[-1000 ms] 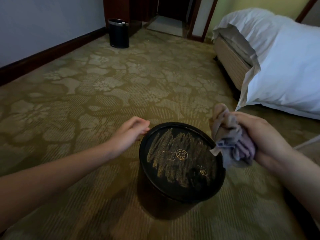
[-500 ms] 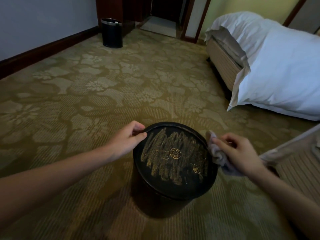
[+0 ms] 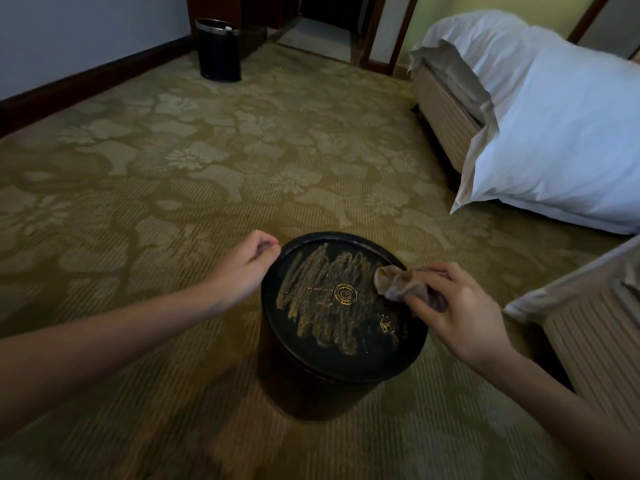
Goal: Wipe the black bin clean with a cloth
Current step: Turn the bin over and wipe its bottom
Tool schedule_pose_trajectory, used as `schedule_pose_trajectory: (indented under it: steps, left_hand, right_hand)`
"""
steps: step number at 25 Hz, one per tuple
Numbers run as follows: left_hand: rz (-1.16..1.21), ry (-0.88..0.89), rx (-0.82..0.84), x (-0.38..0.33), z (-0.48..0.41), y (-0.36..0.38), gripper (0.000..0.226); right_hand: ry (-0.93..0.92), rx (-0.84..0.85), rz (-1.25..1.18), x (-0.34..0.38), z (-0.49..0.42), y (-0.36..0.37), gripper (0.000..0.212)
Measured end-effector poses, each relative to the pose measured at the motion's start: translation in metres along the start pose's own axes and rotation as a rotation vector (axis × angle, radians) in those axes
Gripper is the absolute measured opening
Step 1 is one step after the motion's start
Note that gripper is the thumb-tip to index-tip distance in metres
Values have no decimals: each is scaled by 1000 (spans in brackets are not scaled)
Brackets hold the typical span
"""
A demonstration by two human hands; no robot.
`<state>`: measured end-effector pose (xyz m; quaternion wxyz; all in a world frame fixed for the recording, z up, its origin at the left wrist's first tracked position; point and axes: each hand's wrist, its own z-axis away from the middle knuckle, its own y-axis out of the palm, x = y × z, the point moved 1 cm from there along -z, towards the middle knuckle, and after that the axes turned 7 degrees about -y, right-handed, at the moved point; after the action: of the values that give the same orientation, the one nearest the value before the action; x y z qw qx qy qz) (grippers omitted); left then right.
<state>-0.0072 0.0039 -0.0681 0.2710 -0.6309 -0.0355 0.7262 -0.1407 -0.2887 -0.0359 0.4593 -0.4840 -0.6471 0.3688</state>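
A round black bin stands upside down on the carpet in front of me. Its flat upper face carries a gold emblem in the middle and a wide scribble of yellowish dust. My right hand holds a bunched grey-brown cloth and presses it on the right side of that face. My left hand rests against the bin's left rim with its fingers curled; whether it grips the rim I cannot tell.
A second black bin with a chrome rim stands by the far wall and dark baseboard. A bed with white bedding fills the right. Another striped bed corner sits close at the right, next to my right arm. Patterned carpet surrounds the bin.
My right hand came down from beside the bin's right edge and moved left, bringing the cloth onto the top face. My left hand slid up to the left rim.
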Motion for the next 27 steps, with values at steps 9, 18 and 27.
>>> schedule_pose_trajectory:
  steps: [9, 18, 27]
  left_hand:
    - [-46, 18, 17, 5, -7, -1, 26]
    - [-52, 48, -10, 10, -7, 4, 31]
    - [12, 83, 27, 9, -1, 8, 28]
  right_hand:
    - [71, 491, -478, -21, -80, -93, 38]
    - [-214, 200, 419, 31, -46, -2, 32]
    - [-220, 366, 177, -4, -20, -9, 48]
